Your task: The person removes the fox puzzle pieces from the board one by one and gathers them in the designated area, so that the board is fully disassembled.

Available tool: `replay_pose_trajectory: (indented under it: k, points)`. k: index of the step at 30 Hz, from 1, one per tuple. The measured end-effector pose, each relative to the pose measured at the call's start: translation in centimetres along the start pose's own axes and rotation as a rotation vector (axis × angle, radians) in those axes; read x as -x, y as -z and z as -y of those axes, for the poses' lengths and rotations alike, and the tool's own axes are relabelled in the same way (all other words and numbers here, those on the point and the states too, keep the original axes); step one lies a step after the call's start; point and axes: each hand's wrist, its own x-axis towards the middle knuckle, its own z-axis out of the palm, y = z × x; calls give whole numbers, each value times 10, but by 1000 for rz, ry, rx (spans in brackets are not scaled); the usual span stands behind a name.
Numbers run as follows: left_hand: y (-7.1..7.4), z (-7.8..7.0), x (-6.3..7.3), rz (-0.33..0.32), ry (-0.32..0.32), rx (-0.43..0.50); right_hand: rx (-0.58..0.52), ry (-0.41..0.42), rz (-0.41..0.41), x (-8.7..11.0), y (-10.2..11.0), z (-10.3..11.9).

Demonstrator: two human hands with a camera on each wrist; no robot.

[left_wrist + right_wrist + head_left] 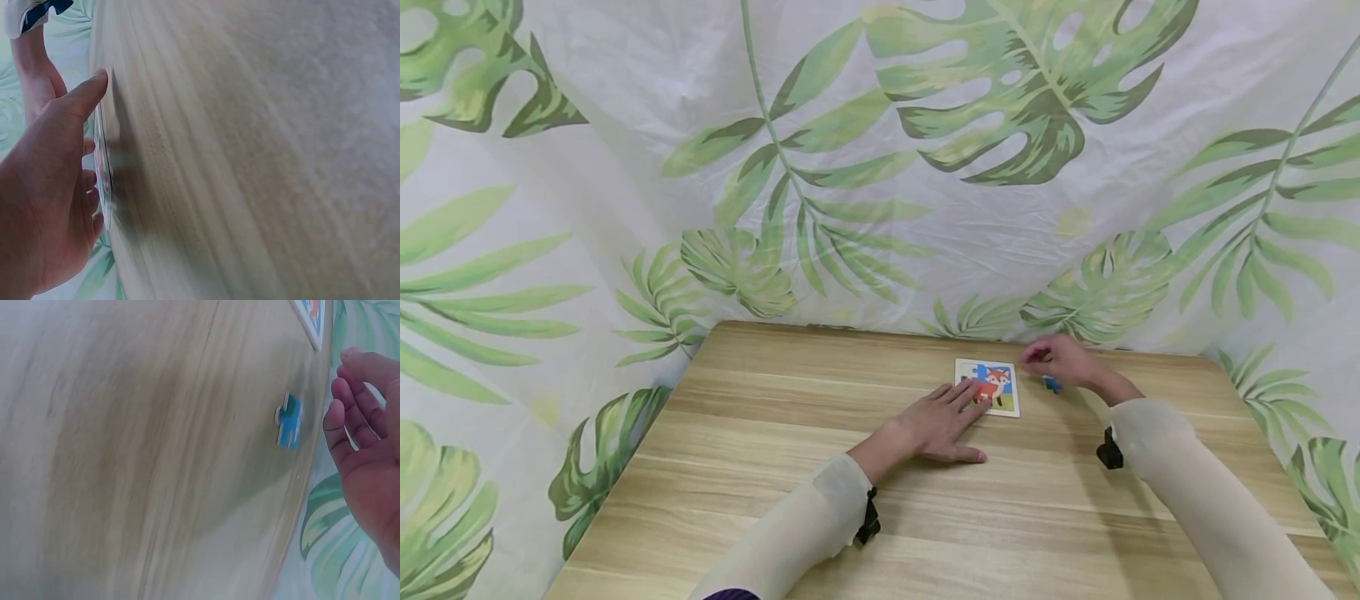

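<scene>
A small square jigsaw puzzle [1005, 377] with a red fox picture and a white frame lies near the table's back edge. My left hand [943, 421] rests with spread, straight fingers over its lower left part. In the left wrist view the left hand [53, 181] has its thumb held out above the wood. To the right of the puzzle, my right hand [1060, 360] hovers with loosely curled fingers. Near it a loose blue and green jigsaw piece [288, 422] lies on the table. Nothing shows between the fingers of the right hand [365, 419] in the right wrist view.
The wood-grain table [775, 450] ends at the back against a white cloth [850, 167] printed with green leaves. The same cloth hangs along both sides. A black wrist camera [867, 518] sits under the left sleeve, another black camera [1109, 450] at the right.
</scene>
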Motion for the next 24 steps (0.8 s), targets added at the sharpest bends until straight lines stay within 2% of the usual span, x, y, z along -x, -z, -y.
replay_pose_trajectory:
  k: [5,13,24]
  points:
    - [2,-2,-3,2,-2,21,-3,36,30,-9,-3,6]
    - [1,-8,-7,1,-11,4,24,99,44,-19,-11,14]
    - [-3,-12,-11,4,2,-47,-29,97,109,-35,-21,22]
